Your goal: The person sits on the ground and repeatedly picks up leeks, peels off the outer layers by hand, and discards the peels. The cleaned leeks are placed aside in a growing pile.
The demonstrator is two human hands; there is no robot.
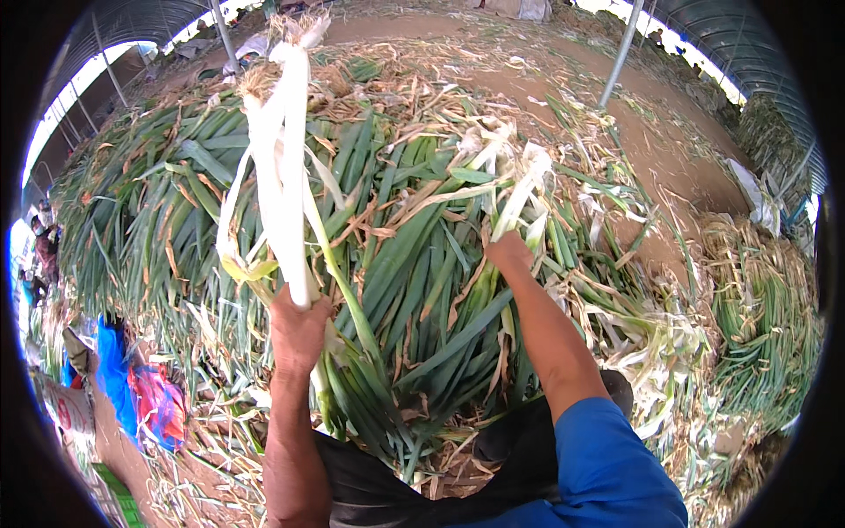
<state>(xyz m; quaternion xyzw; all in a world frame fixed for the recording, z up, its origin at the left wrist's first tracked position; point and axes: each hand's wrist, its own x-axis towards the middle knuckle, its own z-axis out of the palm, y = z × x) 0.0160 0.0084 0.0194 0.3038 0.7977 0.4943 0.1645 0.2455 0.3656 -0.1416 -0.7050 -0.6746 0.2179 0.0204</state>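
Observation:
My left hand (300, 330) grips a few large leeks or Welsh onions (284, 178) around their lower white shanks. Their roots point up and away from me, and the green leaves hang down below my fist toward my lap. To the right, my right hand (510, 253) is closed around another white-stemmed stalk (521, 191), its root end pointing away from me. That stalk lies at the right side of a wide heap of green leaves (416, 277) in front of me. My fingertips on both hands are mostly hidden.
Peeled husks (667, 350) lie by my right side. Farther right stands another pile of stalks (759, 330). Blue and red sacking (145, 396) and a green crate (119, 495) sit at the left. A metal post (620, 53) rises beyond the heap. People (46, 244) are at the far left.

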